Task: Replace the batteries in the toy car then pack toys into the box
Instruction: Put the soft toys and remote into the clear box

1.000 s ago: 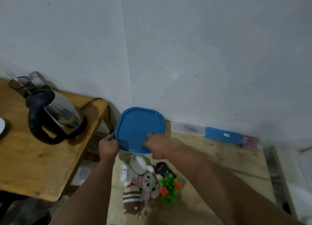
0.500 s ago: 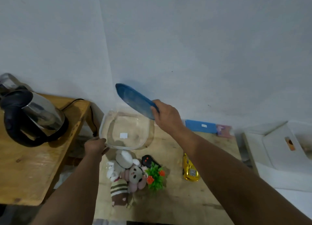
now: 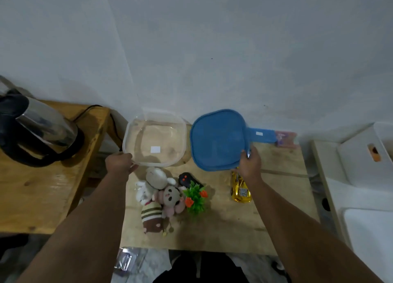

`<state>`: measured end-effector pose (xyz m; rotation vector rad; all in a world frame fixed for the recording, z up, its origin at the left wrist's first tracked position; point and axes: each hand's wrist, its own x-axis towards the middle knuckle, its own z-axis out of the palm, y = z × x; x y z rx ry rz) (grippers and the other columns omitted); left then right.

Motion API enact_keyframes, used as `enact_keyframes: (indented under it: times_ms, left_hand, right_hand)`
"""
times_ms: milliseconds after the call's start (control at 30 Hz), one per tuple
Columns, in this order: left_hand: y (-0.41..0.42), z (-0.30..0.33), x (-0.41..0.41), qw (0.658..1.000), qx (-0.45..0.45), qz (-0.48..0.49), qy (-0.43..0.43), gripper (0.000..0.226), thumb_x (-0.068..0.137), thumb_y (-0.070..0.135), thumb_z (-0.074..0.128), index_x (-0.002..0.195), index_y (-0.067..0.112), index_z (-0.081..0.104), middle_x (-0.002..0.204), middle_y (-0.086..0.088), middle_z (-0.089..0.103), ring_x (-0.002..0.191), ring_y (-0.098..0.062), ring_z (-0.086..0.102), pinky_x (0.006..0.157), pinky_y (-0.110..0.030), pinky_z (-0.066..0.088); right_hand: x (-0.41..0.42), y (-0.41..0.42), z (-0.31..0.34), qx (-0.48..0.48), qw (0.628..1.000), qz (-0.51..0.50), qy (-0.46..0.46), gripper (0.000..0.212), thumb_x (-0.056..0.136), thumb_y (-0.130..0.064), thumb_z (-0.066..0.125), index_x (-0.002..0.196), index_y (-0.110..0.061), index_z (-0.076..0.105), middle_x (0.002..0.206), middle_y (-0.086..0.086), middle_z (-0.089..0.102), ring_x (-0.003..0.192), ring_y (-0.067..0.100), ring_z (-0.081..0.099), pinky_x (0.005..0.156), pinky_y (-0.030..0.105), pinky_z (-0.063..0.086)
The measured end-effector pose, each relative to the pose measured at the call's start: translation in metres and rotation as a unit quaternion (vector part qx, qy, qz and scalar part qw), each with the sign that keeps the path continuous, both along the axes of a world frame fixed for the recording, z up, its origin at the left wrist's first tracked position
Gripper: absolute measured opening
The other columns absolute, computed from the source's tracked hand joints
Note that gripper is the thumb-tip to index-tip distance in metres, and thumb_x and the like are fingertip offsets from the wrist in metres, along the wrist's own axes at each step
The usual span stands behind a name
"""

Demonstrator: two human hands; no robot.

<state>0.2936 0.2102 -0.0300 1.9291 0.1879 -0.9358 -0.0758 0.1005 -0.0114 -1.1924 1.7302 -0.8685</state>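
Far left, the kettle point(image 3: 38, 129) sits on the side table point(image 3: 42, 193), clear of my arms. My left hand point(image 3: 120, 162) is curled on the near-left corner of the clear box point(image 3: 155, 141), fingers pinching its rim; the arm runs straight up from the bottom left, wrist level. The box is open, on the table point(image 3: 223, 229) against the wall. Just in front of it the plush toys point(image 3: 158, 194) lie in a heap, with the black remote point(image 3: 187, 179) and the little plant point(image 3: 195, 197) beside them. On to the lid point(image 3: 217, 139): it's flat or nearly so just right of the box, and my right hand point(image 3: 248, 164) is closed on its near-right edge, thumb on top. That forearm comes in from the bottom right, passing over the gold car point(image 3: 240, 189), which lies on the table right below my wrist. Behind the lid a blue strip point(image 3: 262, 135) lies along the wall. Bare wood opens up near me and to the right, up to the table's edge by the white unit point(image 3: 361, 176).
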Motion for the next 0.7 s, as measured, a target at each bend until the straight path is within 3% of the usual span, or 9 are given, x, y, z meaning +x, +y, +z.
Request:
enact_keyframes:
  times_ms: [100, 167, 233, 333, 433, 533, 633, 700]
  left_hand:
    - [0.0, 0.0, -0.001, 1.0, -0.001, -0.003, 0.004, 0.036, 0.096, -0.007, 0.061, 0.132, -0.004, 0.062, 0.13, -0.027, 0.064, 0.114, -0.043, 0.065, 0.077, -0.042, 0.062]
    - [0.002, 0.0, 0.0, 1.0, -0.004, -0.001, 0.007, 0.037, 0.096, -0.007, 0.061, 0.133, -0.004, 0.062, 0.13, -0.026, 0.064, 0.114, -0.043, 0.065, 0.078, -0.042, 0.062]
    - [0.003, 0.001, 0.001, 1.0, -0.008, 0.001, 0.01, 0.038, 0.097, -0.006, 0.061, 0.134, -0.003, 0.061, 0.131, -0.025, 0.064, 0.114, -0.043, 0.066, 0.077, -0.042, 0.062]
    - [0.006, 0.005, 0.0, 1.0, -0.006, -0.008, 0.01, 0.037, 0.099, 0.002, 0.064, 0.136, -0.001, 0.062, 0.129, -0.023, 0.065, 0.112, -0.039, 0.067, 0.075, -0.042, 0.062]
    - [0.019, 0.009, -0.007, 0.993, 0.044, -0.087, -0.066, 0.044, 0.1, 0.022, 0.065, 0.141, 0.005, 0.06, 0.131, -0.021, 0.066, 0.113, -0.039, 0.066, 0.087, -0.047, 0.061]
    - [0.045, 0.01, -0.017, 0.933, 0.106, -0.277, -0.206, 0.063, 0.096, 0.042, 0.069, 0.148, 0.009, 0.054, 0.14, -0.02, 0.063, 0.124, -0.041, 0.061, 0.099, -0.048, 0.054]
    - [0.072, 0.014, -0.035, 0.87, 0.151, -0.409, -0.229, 0.097, 0.083, 0.065, 0.075, 0.16, 0.021, 0.036, 0.157, -0.018, 0.042, 0.14, -0.042, 0.045, 0.108, -0.054, 0.046]
    - [0.09, 0.014, -0.047, 0.827, 0.185, -0.469, -0.249, 0.12, 0.069, 0.081, 0.071, 0.165, 0.029, 0.02, 0.167, -0.013, 0.024, 0.149, -0.044, 0.028, 0.114, -0.058, 0.038]
  right_hand:
    - [0.001, -0.001, -0.003, 0.107, 0.992, 0.006, -0.06, 0.023, 0.102, -0.017, 0.053, 0.125, -0.019, 0.054, 0.118, 0.006, 0.06, 0.103, 0.032, 0.063, 0.069, 0.057, 0.061]
    - [0.004, -0.002, -0.004, 0.124, 0.992, 0.011, -0.003, 0.04, 0.1, -0.012, 0.053, 0.139, -0.017, 0.047, 0.129, 0.013, 0.058, 0.109, 0.037, 0.062, 0.079, 0.057, 0.06]
    - [0.005, -0.003, -0.002, 0.129, 0.984, 0.02, 0.118, 0.059, 0.095, -0.009, 0.054, 0.15, -0.013, 0.033, 0.138, 0.017, 0.053, 0.116, 0.038, 0.058, 0.089, 0.044, 0.054]
    - [0.01, -0.002, 0.008, 0.083, 0.964, 0.041, 0.248, 0.066, 0.089, -0.013, 0.056, 0.15, -0.015, 0.031, 0.14, 0.017, 0.046, 0.12, 0.038, 0.054, 0.086, 0.042, 0.049]
    - [0.034, 0.002, 0.02, -0.028, 0.951, 0.151, 0.267, 0.047, 0.093, -0.016, 0.053, 0.14, -0.02, 0.048, 0.13, 0.008, 0.056, 0.114, 0.029, 0.058, 0.086, 0.04, 0.051]
    - [0.075, 0.015, 0.033, -0.064, 0.915, 0.32, 0.236, 0.029, 0.098, -0.019, 0.05, 0.125, -0.023, 0.061, 0.116, 0.001, 0.066, 0.097, 0.021, 0.064, 0.078, 0.036, 0.055]
    - [0.115, 0.036, 0.039, -0.065, 0.849, 0.474, 0.226, 0.025, 0.094, -0.02, 0.055, 0.115, -0.025, 0.067, 0.104, 0.001, 0.07, 0.089, 0.02, 0.064, 0.077, 0.04, 0.057]
    - [0.14, 0.052, 0.039, -0.033, 0.79, 0.562, 0.241, 0.032, 0.09, -0.021, 0.059, 0.122, -0.026, 0.064, 0.111, 0.001, 0.066, 0.097, 0.022, 0.063, 0.082, 0.043, 0.056]
